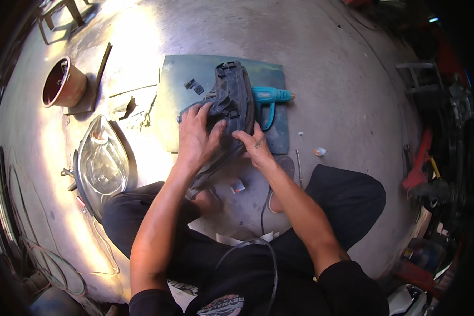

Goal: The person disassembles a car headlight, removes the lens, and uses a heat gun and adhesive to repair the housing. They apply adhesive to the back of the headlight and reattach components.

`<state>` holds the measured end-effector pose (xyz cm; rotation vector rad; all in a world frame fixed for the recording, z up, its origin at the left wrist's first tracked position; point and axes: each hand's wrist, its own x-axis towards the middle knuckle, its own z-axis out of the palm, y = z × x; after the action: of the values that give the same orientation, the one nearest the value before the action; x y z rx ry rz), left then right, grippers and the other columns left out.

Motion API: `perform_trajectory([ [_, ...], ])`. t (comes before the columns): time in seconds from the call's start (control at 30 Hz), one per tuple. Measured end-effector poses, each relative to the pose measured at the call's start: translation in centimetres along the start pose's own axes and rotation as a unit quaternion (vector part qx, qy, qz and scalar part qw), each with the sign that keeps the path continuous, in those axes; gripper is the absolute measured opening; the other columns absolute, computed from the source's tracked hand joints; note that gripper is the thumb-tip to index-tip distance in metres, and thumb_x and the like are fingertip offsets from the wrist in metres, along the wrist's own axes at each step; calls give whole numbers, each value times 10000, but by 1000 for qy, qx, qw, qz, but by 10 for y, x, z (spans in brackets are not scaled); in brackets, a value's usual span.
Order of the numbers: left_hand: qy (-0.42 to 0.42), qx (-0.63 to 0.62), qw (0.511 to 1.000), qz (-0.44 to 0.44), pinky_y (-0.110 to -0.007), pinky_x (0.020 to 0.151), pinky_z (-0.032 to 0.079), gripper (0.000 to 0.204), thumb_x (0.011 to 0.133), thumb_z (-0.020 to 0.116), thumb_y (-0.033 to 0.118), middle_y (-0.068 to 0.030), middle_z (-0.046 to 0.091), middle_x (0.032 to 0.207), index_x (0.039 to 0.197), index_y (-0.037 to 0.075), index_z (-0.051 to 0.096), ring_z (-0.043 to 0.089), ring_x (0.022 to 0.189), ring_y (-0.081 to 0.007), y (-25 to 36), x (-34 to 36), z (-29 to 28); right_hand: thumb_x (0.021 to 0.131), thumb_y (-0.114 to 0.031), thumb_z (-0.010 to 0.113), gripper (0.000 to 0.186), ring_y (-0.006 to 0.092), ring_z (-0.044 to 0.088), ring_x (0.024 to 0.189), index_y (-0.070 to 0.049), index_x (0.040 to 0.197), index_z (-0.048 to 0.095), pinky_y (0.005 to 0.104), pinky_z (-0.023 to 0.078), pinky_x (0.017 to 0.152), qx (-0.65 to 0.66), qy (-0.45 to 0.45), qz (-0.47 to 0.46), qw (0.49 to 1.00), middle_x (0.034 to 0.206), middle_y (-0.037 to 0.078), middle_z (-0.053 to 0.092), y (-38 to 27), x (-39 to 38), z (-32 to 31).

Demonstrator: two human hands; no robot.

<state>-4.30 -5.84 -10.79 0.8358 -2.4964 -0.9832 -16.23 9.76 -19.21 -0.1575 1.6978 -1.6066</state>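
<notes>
A black plastic headlight housing (233, 97) lies back side up on a dark green mat (184, 84) on the concrete floor. My left hand (197, 138) presses flat on the housing's near left part, fingers spread. The near right edge of the housing is gripped by my right hand (254, 148). Behind the housing, a teal heat gun (271, 100) lies on the mat, nozzle pointing right. A second headlight (101, 163) with a clear lens lies on the floor to my left.
A brown bucket (63, 83) stands at the far left beside metal strips (101, 73). A small black clip (194, 85) lies on the mat. A small white item (320, 151) and a thin rod (298, 166) lie at right. Red tools (421, 158) crowd the right edge. I sit cross-legged.
</notes>
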Motion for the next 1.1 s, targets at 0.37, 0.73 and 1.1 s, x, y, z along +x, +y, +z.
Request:
perform_trajectory([
  [0.37, -140, 83, 986, 28, -711, 1237, 237, 932, 892, 803, 448, -235, 457, 1621, 1591, -24, 406, 345, 1565, -432, 15, -3, 32, 963, -219, 801, 797, 315, 586, 1321, 36, 1532, 305, 431, 486, 1098, 87, 185, -5, 979, 1436, 203, 545, 59, -45, 71],
  [0.73, -124, 81, 989, 17, -725, 1238, 211, 1075, 777, 908, 276, -204, 434, 1642, 1628, 9, 308, 290, 1594, -436, -20, -20, 34, 930, -277, 738, 797, 376, 647, 1195, 79, 1547, 380, 453, 494, 1058, -33, 118, -42, 992, 1342, 285, 621, 60, -49, 18],
  [1.1, -159, 115, 976, 94, -675, 1273, 203, 1030, 801, 886, 201, -172, 397, 1673, 1632, 9, 307, 281, 1604, -389, -9, -32, 49, 874, -462, 841, 1024, 415, 405, 1518, -59, 1669, 336, 670, 376, 1145, -33, 44, 15, 998, 1601, 247, 479, -42, 89, -92],
])
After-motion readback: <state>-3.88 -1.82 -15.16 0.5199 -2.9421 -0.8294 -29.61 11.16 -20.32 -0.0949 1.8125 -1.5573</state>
